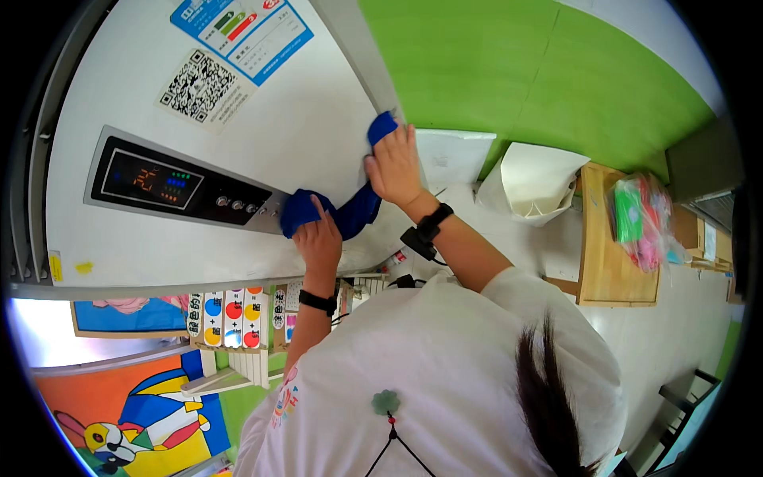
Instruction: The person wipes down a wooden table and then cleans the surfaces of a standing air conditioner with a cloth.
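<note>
A blue cloth lies against the front of a white upright cabinet air conditioner. My left hand presses a bunched part of the cloth onto the panel beside the buttons, its index finger stretched over the fabric. Farther up and to the right, my right hand holds another part of the same cloth at the cabinet's side edge. Its fingers lie over the cloth, and a blue end sticks out beyond the fingertips. A dark control panel with a lit display and round buttons sits left of my left hand.
Beyond the cabinet rises a green wall. A white bin-like container stands to the right, beside a wooden table bearing a plastic bag of colourful items. At lower left are a painted rabbit mural and a white rack.
</note>
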Motion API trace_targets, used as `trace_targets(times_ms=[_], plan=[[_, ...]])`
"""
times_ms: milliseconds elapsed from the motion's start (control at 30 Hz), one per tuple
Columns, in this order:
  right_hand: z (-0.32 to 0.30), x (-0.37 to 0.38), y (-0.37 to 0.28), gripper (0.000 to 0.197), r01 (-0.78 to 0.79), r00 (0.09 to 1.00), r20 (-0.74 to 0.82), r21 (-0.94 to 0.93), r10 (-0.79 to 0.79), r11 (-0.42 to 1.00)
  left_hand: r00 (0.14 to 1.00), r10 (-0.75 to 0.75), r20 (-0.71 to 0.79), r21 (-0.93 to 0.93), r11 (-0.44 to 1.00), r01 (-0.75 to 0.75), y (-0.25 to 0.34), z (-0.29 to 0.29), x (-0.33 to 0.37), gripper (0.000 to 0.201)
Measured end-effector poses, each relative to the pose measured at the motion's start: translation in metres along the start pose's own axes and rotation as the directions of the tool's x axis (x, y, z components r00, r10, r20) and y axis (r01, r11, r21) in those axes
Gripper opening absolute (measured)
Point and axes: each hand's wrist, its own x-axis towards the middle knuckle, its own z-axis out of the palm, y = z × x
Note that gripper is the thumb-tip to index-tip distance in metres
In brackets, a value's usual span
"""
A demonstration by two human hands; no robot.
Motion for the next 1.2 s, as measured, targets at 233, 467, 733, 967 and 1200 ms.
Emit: trace_targets(times_ms=[233, 467, 733, 967, 1200], plan=[[-0.042, 0.061, -0.031, 0.051, 0.08, 0.935, -0.354, 0.211, 0.0, 0.974, 0.987, -0.049, -0.153, -0.092, 0.995, 0.035, 0.014, -0.037, 0.079, 0.05], [-0.038, 0.019, -0.01, 0.038, 0.191, 0.971, -0.156, 0.043, -0.182, 0.981, 0.983, -0.06, -0.175, -0.181, 0.983, 0.028, 0.003, -0.05, 0.082, 0.023], [-0.123, -0.043, -0.019, 0.033, -0.17, 0.978, 0.131, 0.034, 0.165, 0.985, 0.938, -0.206, -0.28, -0.517, 0.855, 0.034, 0.022, -0.071, 0.109, 0.024], [-0.094, -0.066, -0.035, 0.031, -0.249, 0.919, 0.335, 0.085, 0.208, 0.965, 0.915, -0.213, -0.343, -0.63, 0.774, -0.056, 0.046, -0.1, 0.126, 0.022], [-0.089, -0.055, -0.034, 0.019, -0.596, 0.78, 0.556, 0.518, 0.288, 0.613, 0.898, -0.182, -0.401, -0.551, 0.831, -0.077, 0.037, -0.089, 0.121, 0.021]])
